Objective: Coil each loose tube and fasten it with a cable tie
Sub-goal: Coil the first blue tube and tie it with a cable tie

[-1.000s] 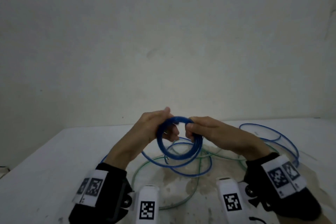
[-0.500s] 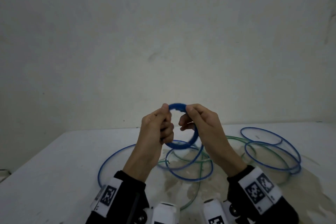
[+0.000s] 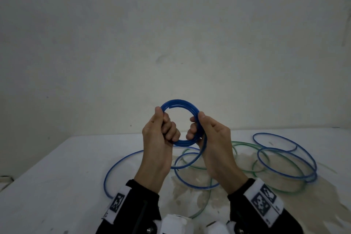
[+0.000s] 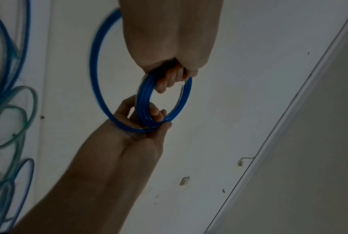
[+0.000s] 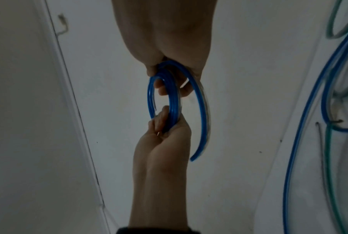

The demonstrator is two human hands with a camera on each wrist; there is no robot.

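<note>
A blue tube wound into a small coil is held upright above the table, facing me. My left hand grips its left side, thumb outside and fingers curled through the ring. My right hand pinches the right side. A loose tail of the same tube drops from my right hand toward the table. In the left wrist view, my left hand's fingers hook the coil. In the right wrist view, the coil shows a free tube end.
Loose blue loops lie on the white table at the right, and a green tube sprawls under and behind my hands. Another blue arc curves at the left. A stained patch marks the table's middle. A plain wall stands behind.
Both hands have lifted the coil well above the table and turned it face-on. They have moved apart to opposite sides of the ring.
</note>
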